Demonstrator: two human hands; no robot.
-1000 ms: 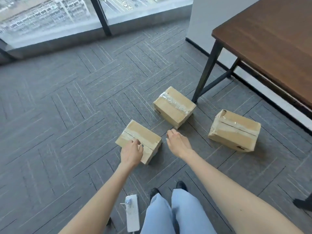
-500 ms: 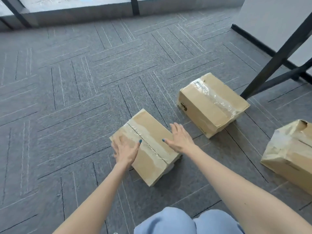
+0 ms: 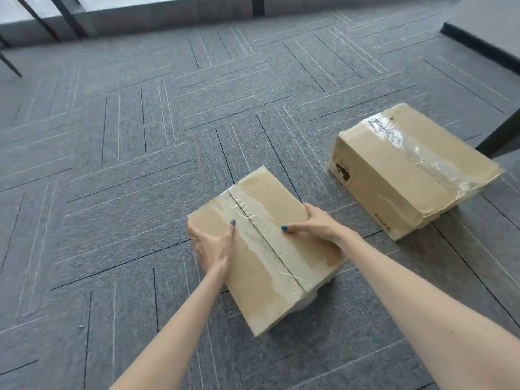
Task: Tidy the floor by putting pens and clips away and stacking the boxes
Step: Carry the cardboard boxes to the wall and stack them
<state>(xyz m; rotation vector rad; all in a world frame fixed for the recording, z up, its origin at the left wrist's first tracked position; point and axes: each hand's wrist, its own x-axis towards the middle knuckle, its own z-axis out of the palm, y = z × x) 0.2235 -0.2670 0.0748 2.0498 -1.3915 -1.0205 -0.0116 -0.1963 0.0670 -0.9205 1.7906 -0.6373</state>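
Note:
A taped cardboard box [image 3: 270, 266] lies on the grey carpet in the middle of the view. My left hand [image 3: 212, 243] grips its left edge, thumb on top and fingers down the side. My right hand [image 3: 318, 223] grips its right edge the same way. A second, larger cardboard box [image 3: 405, 175] with crumpled clear tape sits on the carpet to the right, apart from the first. No pens or clips show in this view.
A black table leg [image 3: 501, 139] stands at the right edge, just behind the larger box. A wall with a dark skirting [image 3: 484, 49] runs at the far right. A window base [image 3: 168, 12] and a chair leg [image 3: 9, 64] lie at the back.
The view has closed in on the near box. Both hands went from lying flat on its top to gripping its left and right edges. The third box has left the view.

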